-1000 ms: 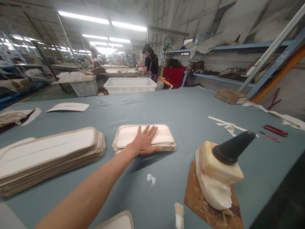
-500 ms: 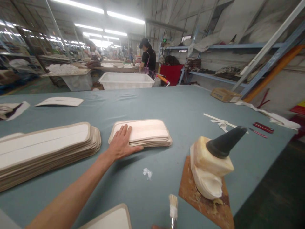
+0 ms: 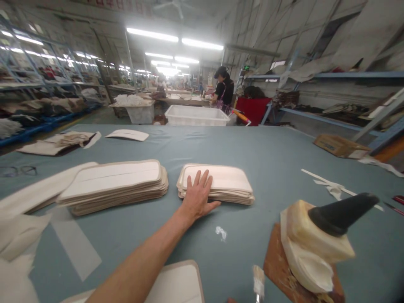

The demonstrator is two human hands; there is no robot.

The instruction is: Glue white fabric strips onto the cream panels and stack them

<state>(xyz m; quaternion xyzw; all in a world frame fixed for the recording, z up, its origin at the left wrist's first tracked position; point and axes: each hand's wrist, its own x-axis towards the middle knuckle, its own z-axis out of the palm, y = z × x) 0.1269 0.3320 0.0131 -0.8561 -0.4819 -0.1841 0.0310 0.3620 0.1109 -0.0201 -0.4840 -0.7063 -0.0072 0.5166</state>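
My left hand (image 3: 198, 198) lies palm down with spread fingers on a short stack of rounded, cream-coloured pads (image 3: 227, 179). Beside it on the left is a longer stack of similar white pads (image 3: 120, 176) with tan edges. Another white pad (image 3: 179, 282) lies under my left forearm, cut off by the bottom edge. Only a fingertip of my right hand (image 3: 231, 300) shows at the bottom edge, left of a glue brush (image 3: 259, 281) with pale bristles. The brush's handle is out of view, so its hold is hidden.
A pale glue-coated container with a black cone (image 3: 342, 212) stands on a brown board (image 3: 274, 248) at right. White strips (image 3: 334, 187), a cardboard box (image 3: 341, 146) and eyeglasses (image 3: 28, 170) lie on the blue-green table. Beyond it are a white bin (image 3: 197, 115) and a co-worker (image 3: 224, 90).
The view has swung left, so the table's things appear farther right and more of the left side shows. My left hand stays on the short stack.
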